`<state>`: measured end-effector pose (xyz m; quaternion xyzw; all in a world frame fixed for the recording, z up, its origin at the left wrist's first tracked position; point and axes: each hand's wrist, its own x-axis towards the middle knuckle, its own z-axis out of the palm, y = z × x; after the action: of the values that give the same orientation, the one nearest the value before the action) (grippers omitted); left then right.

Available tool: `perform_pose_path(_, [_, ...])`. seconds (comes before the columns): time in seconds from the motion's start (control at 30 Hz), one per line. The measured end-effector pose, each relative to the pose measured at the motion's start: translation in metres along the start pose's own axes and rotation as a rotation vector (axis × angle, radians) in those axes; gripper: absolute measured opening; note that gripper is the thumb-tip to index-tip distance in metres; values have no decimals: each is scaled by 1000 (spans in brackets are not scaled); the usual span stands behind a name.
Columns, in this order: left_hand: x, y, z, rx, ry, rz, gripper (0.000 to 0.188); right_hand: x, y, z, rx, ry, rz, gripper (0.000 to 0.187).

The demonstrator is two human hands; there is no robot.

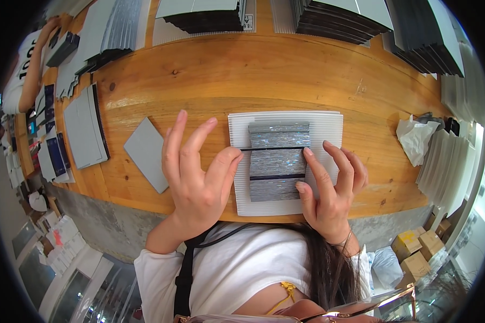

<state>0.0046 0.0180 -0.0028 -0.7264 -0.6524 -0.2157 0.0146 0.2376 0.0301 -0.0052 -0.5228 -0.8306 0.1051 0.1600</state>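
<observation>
A block of thin grey sheets (pixel 277 162), its edges glinting, lies on a white corrugated plastic board (pixel 324 202) in front of me. Two dark bands cross it. My left hand (pixel 199 172) pinches the end of the upper black band (pixel 275 148) between thumb and index finger, pulled out past the block's left side; its other fingers are raised and spread. At the block's right edge, my right hand (pixel 334 188) rests its index fingertip by that same band. The right thumb touches lower down, near the lower black band (pixel 277 177), with the remaining fingers apart.
A single grey panel (pixel 147 155) and a pile of grey panels (pixel 83 129) lie to the left. Tall stacks of dark-edged panels (pixel 339 21) line the far side. Crumpled white wrapping (pixel 415 139) and translucent boards (pixel 450 161) sit at right. Another person's arm (pixel 32 75) shows far left.
</observation>
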Motion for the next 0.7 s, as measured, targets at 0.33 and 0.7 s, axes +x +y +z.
perform_pose_path(0.33, [1,2,-2,-13,-41,-6,17,0,1,0,5,8,1,43])
perform_pose_path(0.7, [6,-16,-25,86,-38,-170,20,0,1,0,17,11,-10,43])
